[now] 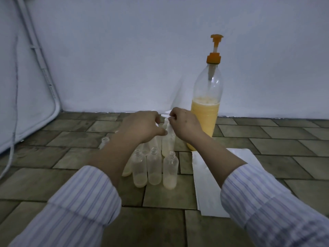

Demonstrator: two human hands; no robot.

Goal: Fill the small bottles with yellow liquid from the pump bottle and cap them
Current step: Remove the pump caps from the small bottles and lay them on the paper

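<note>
Clear small bottles (154, 166): three uncapped in front; one pump bottle (206, 107).

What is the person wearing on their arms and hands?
Both arms wear long shirt sleeves, white with thin purplish-blue stripes: the left sleeve and the right sleeve. The cuffs end partway up the forearms, leaving wrists bare. The left hand and right hand are bare: no gloves, rings or watch visible.

A plain white wall (124, 50) stands at twelve o'clock. The floor (53, 184) has brown-green brick-shaped tiles. At nine o'clock a white padded panel (26, 86) leans, with a thin cord (16, 86) hanging. The light is dim
</note>
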